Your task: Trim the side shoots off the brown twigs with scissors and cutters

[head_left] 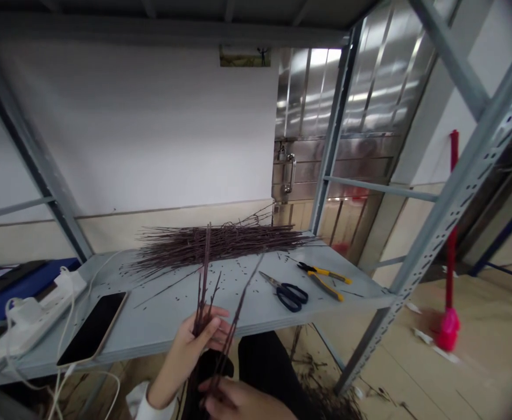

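Several thin dark twigs [206, 262] stand upright in my left hand [201, 332], whose thumb and fingers close around them in front of the shelf edge. My right hand [242, 399], lower and near my lap, grips another long twig [238, 306] that slants up to the right. On the grey shelf [160, 326] behind my hands lies a wide pile of dark twigs [230, 242]. Right of my hands rest scissors [286, 291] with dark blue handles and yellow-and-black pliers [323, 277].
A phone [93, 326] and a white power strip [41, 318] with cables lie on the shelf's left. Metal shelf posts [370, 344] frame the right side. Twig scraps [326, 391] litter the floor. A red-handled broom [451, 262] stands at right.
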### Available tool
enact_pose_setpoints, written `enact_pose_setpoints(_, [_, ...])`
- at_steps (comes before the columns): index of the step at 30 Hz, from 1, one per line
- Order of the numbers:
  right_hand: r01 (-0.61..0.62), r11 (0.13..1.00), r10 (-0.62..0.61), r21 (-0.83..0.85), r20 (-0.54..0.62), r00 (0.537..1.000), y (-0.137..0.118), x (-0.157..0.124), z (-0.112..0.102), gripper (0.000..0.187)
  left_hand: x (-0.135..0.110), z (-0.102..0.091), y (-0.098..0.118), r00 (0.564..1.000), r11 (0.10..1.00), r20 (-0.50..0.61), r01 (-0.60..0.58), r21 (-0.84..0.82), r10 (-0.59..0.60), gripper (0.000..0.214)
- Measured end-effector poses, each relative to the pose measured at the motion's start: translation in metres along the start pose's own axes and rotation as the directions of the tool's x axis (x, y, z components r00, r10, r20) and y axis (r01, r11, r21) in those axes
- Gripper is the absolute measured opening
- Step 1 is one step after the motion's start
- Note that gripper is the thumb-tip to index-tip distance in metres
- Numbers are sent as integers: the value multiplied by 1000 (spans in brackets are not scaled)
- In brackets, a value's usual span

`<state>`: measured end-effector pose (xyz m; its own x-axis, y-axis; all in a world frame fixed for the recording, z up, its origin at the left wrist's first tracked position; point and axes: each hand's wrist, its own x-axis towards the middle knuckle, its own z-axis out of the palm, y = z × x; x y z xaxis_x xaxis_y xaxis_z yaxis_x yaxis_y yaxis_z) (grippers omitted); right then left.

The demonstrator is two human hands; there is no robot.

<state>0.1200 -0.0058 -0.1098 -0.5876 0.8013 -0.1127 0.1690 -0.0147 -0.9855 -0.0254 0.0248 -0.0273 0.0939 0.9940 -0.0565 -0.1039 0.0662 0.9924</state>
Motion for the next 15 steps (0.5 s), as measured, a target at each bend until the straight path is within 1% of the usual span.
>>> enact_pose_setpoints(1, [-12,994,20,-104,79,997,3,-8,-16,41,0,1,-2,1000,1000,10,20,-10,-20,45])
enact_pose_setpoints(2, [-19,985,41,-173,124,991,5,-16,-36,40,-1,1,-5,999,999,20,39,-20,-38,46])
enact_pose_setpoints(3, [-19,972,44,-232,100,994,8,-23,-58,37,-2,1,-7,998,998,32,56,-31,-55,47])
enact_pose_setpoints(4, [-33,954,46,-298,39,998,11,-29,-84,34,-3,1,-9,997,997,43,69,-44,-67,48])
enact_pose_setpoints(5, [-28,928,3,-371,-68,998,14,-34,-111,33,-4,1,-11,996,995,47,77,-56,-74,47])
enact_pose_setpoints(6, [-31,891,-67,-452,-198,978,18,-37,-141,34,-6,2,-13,996,995,44,81,-66,-78,47])
enact_pose_setpoints(7, [-76,830,-156,-552,-361,919,22,-37,-170,37,-9,3,-14,996,994,33,82,-75,-79,46])
enact_pose_setpoints(8, [-157,742,-245,-651,-482,841,26,-35,-199,41,-11,4,-15,997,993,14,80,-84,-79,45])
enact_pose_setpoints(10, [-291,652,-297,-700,-589,751,35,-26,-250,39,-16,6,-15,996,992,-24,83,-96,-85,45])
enact_pose_setpoints(11, [-361,590,-326,-722,-622,712,40,-20,-270,37,-18,8,-15,995,991,-37,88,-98,-92,45])
enact_pose_setpoints(12, [-411,551,-334,-726,-643,689,45,-13,-285,38,-19,9,-15,994,991,-45,96,-97,-101,45])
enact_pose_setpoints(13, [-454,511,-329,-730,-654,682,49,-6,-296,42,-21,9,-15,993,990,-53,103,-94,-108,45])
enact_pose_setpoints(15, [-530,428,-302,-732,-668,680,58,6,-307,50,-22,10,-17,991,989,-65,114,-89,-120,47])
